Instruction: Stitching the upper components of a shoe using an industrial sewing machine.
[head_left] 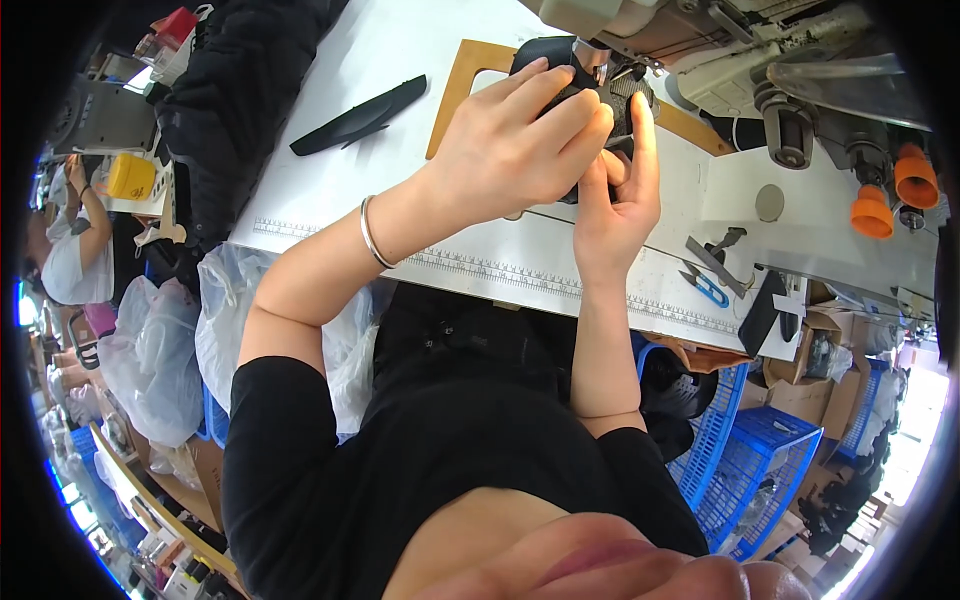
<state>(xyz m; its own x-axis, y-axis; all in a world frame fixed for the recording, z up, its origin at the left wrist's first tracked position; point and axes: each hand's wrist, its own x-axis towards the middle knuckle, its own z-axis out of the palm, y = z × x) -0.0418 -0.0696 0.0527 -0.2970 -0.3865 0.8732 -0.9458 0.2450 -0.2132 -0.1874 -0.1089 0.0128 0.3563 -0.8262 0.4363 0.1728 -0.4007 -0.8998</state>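
Observation:
Both hands are at a black fabric piece (545, 52) under the metal presser foot (592, 62) of a sewing machine (640, 20). My left hand (520, 140), a silver bangle on its wrist, curls its fingers over the piece and grips it. My right hand (622, 205) pinches the near side of the piece between thumb and bent fingers, its index finger stretched up along the right edge. The fingers partly hide the piece, and the needle cannot be made out. Left of my hands, a curved black piece (360, 115) lies on the white table (330, 190).
A brown board (458, 90) lies around the sewing spot. Blue thread snips (705, 286) and a metal tool (715, 262) lie at right. A ruler strip (490, 268) runs along the front edge. Black goods (245, 100) are piled left; a person (80, 250) works beyond. Blue crates (765, 460) stand lower right.

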